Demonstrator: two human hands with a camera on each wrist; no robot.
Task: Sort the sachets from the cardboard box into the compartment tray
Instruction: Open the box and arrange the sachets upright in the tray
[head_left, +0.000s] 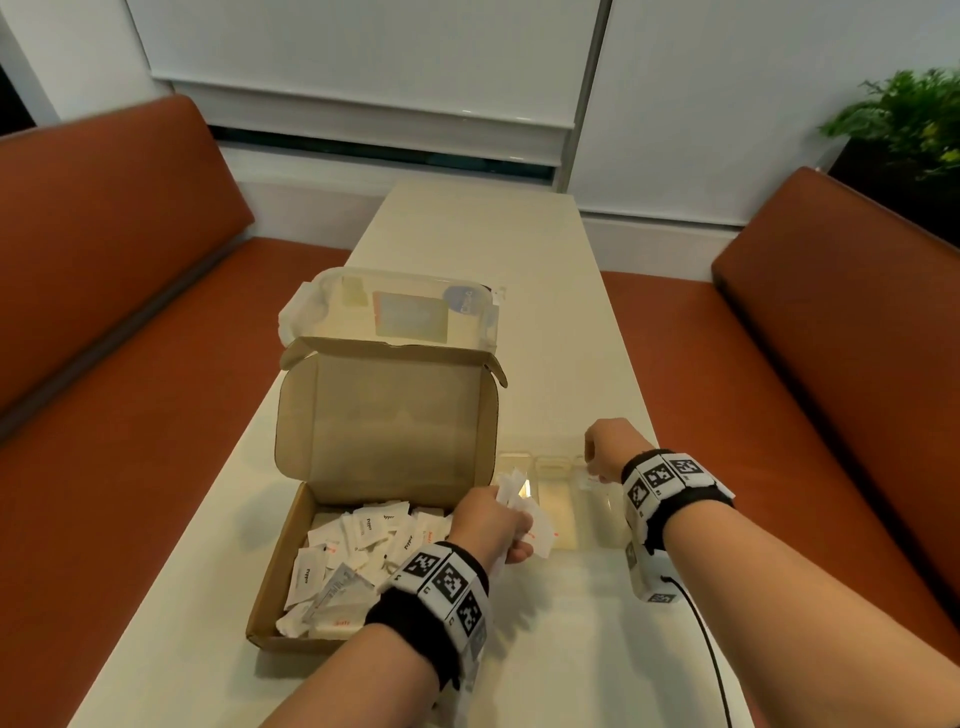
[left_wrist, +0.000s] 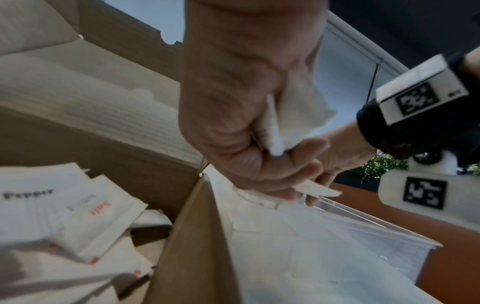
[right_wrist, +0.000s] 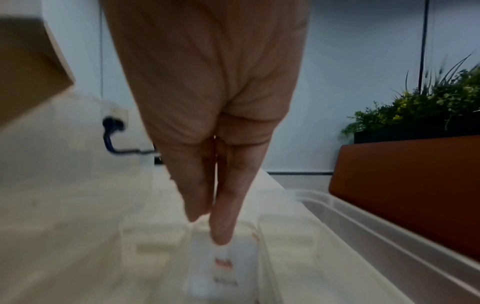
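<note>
On the pale desk (head_left: 519, 291) we had the cardboard box (head_left: 291, 551) standing with its lid tilted up, and many white sachets (head_left: 358, 551) lay loose inside it; on some of them we could read "Pepper" and "Salt". Just to the right of the box stood the clear compartment tray (head_left: 561, 514), touching or almost touching the box wall. Our left hand (head_left: 488, 522) was over the border between the box and the tray, its fingers curled around a small bundle of sachets (head_left: 524, 512), which stuck out above and to the right of the fist. Our right hand (head_left: 605, 449) was above the far right part of the tray, and its thumb and finger were pinched together on a single sachet (right_wrist: 223, 265) with red print, which hung down into one compartment; in the right wrist view this sachet was blurred, so we could not read the word. Behind the box lay a clear plastic lid (head_left: 389, 306) with a label. Orange benches (head_left: 104, 291) stood on both sides of the desk, and a green plant (head_left: 904, 119) was at the far right.
</note>
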